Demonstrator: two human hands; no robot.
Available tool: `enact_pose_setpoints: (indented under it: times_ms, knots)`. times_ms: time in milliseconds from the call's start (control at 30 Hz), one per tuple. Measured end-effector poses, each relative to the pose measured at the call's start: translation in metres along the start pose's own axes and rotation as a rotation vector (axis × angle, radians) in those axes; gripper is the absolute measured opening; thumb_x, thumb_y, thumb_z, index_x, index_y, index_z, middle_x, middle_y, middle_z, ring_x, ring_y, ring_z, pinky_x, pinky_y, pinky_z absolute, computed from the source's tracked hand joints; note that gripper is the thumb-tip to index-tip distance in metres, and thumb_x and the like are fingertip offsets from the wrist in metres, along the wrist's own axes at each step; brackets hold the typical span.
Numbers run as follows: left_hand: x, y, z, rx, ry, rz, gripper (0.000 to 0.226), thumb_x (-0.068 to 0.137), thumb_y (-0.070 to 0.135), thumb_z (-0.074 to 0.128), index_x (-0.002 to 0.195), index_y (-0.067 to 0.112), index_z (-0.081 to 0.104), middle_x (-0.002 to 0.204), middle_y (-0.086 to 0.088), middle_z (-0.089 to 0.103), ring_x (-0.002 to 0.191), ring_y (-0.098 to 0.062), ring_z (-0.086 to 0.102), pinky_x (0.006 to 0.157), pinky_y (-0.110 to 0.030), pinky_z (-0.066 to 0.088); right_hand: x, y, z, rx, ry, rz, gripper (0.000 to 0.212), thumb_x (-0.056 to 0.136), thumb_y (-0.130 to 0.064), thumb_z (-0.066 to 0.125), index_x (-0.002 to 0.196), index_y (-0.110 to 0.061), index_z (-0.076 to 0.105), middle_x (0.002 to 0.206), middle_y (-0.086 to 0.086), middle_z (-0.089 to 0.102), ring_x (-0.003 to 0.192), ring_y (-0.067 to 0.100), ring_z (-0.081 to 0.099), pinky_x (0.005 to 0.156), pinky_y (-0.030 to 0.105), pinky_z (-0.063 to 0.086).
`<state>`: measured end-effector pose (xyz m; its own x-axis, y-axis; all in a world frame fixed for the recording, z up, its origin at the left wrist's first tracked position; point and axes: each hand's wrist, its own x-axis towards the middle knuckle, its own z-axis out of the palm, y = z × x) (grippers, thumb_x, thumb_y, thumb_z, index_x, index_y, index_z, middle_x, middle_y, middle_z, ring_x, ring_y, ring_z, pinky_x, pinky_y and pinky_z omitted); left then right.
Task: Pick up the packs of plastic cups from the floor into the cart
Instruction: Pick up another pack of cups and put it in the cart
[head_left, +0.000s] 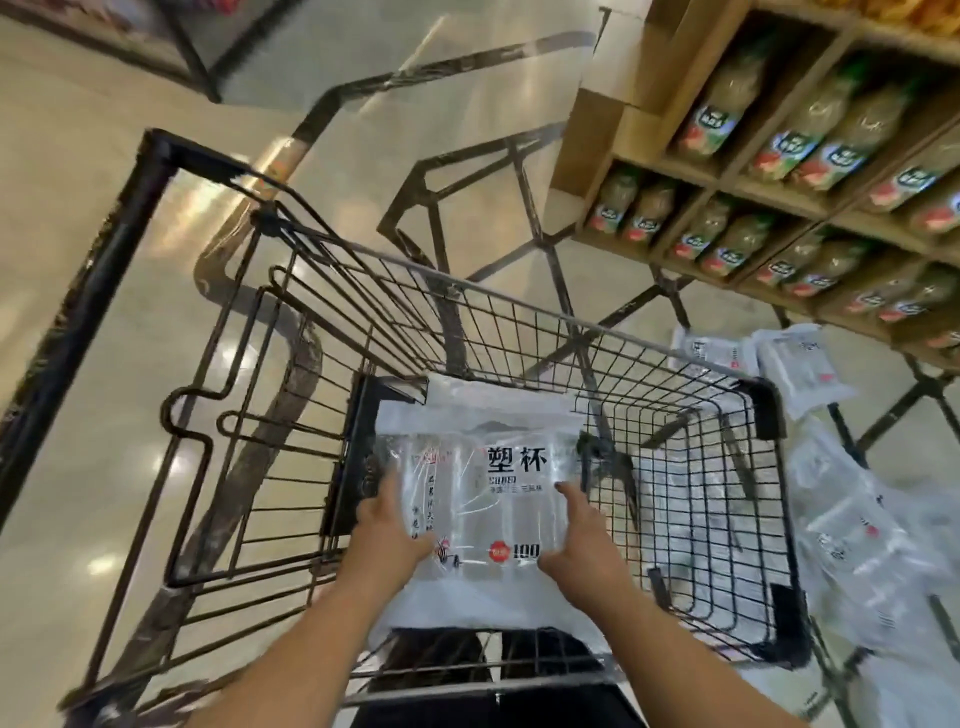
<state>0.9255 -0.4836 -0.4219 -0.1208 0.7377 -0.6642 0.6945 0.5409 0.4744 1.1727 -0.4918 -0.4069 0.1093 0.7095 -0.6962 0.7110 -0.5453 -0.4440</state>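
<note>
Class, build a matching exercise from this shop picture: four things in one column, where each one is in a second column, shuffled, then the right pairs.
1 held pack of cups
2 loose packs
3 bottles
4 cart

A on the wooden shelf
B between both hands
C on the floor, right of the cart
D standing in the aisle

Pairs: 1-B, 2-C, 3-A, 4-D

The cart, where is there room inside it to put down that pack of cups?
The cart looks bare inside; the widest free patch is the basket bottom right of the held pack, bordered by the far and right wire walls. The left hand and right hand grip that pack's sides. The crowded spot is the floor right of the cart, piled with packs.
</note>
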Motion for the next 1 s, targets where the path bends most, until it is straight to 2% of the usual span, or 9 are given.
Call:
enact_pose_setpoints:
  times_ms: [100, 233, 333, 433, 567, 700, 833, 900, 1000]
  knots:
    - [0.021, -0.006, 0.019, 0.056, -0.042, -0.074, 0.109, 0.083, 0.034, 0.076, 0.154, 0.042, -0.007, 0.147, -0.019, 0.027, 0.119, -0.034, 0.053, 0.098, -0.04, 0.044, 0.03, 0.021, 0.016, -0.025, -0.018, 0.04, 0.092, 0.078, -0.01, 0.075, 0.145, -0.042, 0.021, 0.14, 0.009, 0.043, 0.098, 0.021, 0.058, 0.08, 0.043, 0.057]
    - [0.048, -0.015, 0.047, 0.176, -0.101, -0.112, 0.103, 0.088, 0.039, 0.071, 0.157, 0.034, -0.005, 0.148, -0.016, 0.028, 0.124, -0.031, 0.047, 0.089, -0.033, 0.036, 0.068, 0.05, 0.039, -0.006, -0.075, 0.108, 0.095, 0.078, -0.007, 0.078, 0.145, -0.04, 0.019, 0.146, 0.009, 0.039, 0.1, 0.027, 0.061, 0.072, 0.04, 0.059]
    - [0.068, -0.021, 0.063, 0.267, -0.134, -0.129, 0.096, 0.089, 0.038, 0.069, 0.156, 0.031, -0.001, 0.143, -0.014, 0.028, 0.119, -0.032, 0.049, 0.079, -0.035, 0.031, 0.088, 0.064, 0.054, -0.04, -0.089, 0.149, 0.097, 0.077, -0.006, 0.081, 0.144, -0.036, 0.017, 0.151, 0.01, 0.03, 0.107, 0.033, 0.06, 0.083, 0.044, 0.056]
    - [0.078, -0.022, 0.071, 0.328, -0.127, -0.159, 0.09, 0.088, 0.03, 0.07, 0.151, 0.029, 0.006, 0.137, -0.014, 0.03, 0.112, -0.034, 0.052, 0.079, -0.036, 0.03, 0.094, 0.069, 0.069, -0.02, -0.062, 0.152, 0.096, 0.076, -0.004, 0.081, 0.145, -0.03, 0.019, 0.149, 0.013, 0.025, 0.105, 0.037, 0.061, 0.087, 0.051, 0.055]
    - [0.076, -0.024, 0.071, 0.554, -0.093, -0.086, 0.083, 0.083, 0.036, 0.07, 0.143, 0.023, 0.013, 0.135, -0.014, 0.031, 0.114, -0.035, 0.045, 0.085, -0.047, 0.046, 0.091, 0.07, 0.075, -0.088, -0.032, 0.136, 0.09, 0.079, -0.007, 0.076, 0.144, -0.03, 0.019, 0.147, 0.011, 0.028, 0.108, 0.036, 0.059, 0.085, 0.052, 0.056]
    - [0.062, -0.018, 0.059, 0.745, -0.02, 0.077, 0.081, 0.084, 0.045, 0.063, 0.143, 0.025, 0.01, 0.146, -0.012, 0.017, 0.114, -0.032, 0.039, 0.081, -0.043, 0.045, 0.083, 0.064, 0.064, -0.266, -0.053, 0.128, 0.085, 0.082, -0.012, 0.071, 0.144, -0.03, 0.014, 0.145, 0.012, 0.027, 0.112, 0.033, 0.055, 0.086, 0.048, 0.056]
    - [0.044, -0.008, 0.035, 0.876, -0.005, 0.211, 0.09, 0.087, 0.053, 0.056, 0.152, 0.027, 0.0, 0.158, -0.013, 0.001, 0.125, -0.033, 0.034, 0.09, -0.043, 0.042, 0.063, 0.051, 0.039, -0.434, -0.057, 0.139, 0.079, 0.083, -0.026, 0.067, 0.144, -0.027, 0.017, 0.146, 0.01, 0.029, 0.124, 0.032, 0.045, 0.089, 0.044, 0.05]
    - [0.035, 0.0, 0.02, 0.869, 0.002, 0.242, 0.094, 0.086, 0.056, 0.056, 0.155, 0.028, -0.001, 0.16, -0.012, -0.003, 0.131, -0.033, 0.03, 0.094, -0.044, 0.042, 0.047, 0.042, 0.025, -0.517, -0.017, 0.143, 0.078, 0.083, -0.029, 0.061, 0.147, -0.028, 0.017, 0.153, 0.012, 0.024, 0.133, 0.035, 0.036, 0.099, 0.048, 0.045]
    - [0.02, 0.011, 0.0, 0.847, -0.002, 0.296, 0.097, 0.084, 0.056, 0.058, 0.155, 0.031, -0.003, 0.162, -0.011, -0.004, 0.138, -0.033, 0.024, 0.101, -0.046, 0.039, 0.015, 0.032, 0.007, -0.76, -0.005, 0.161, 0.09, 0.089, -0.04, 0.055, 0.156, -0.029, -0.004, 0.164, 0.018, -0.013, 0.15, 0.044, -0.002, 0.116, 0.062, 0.014]
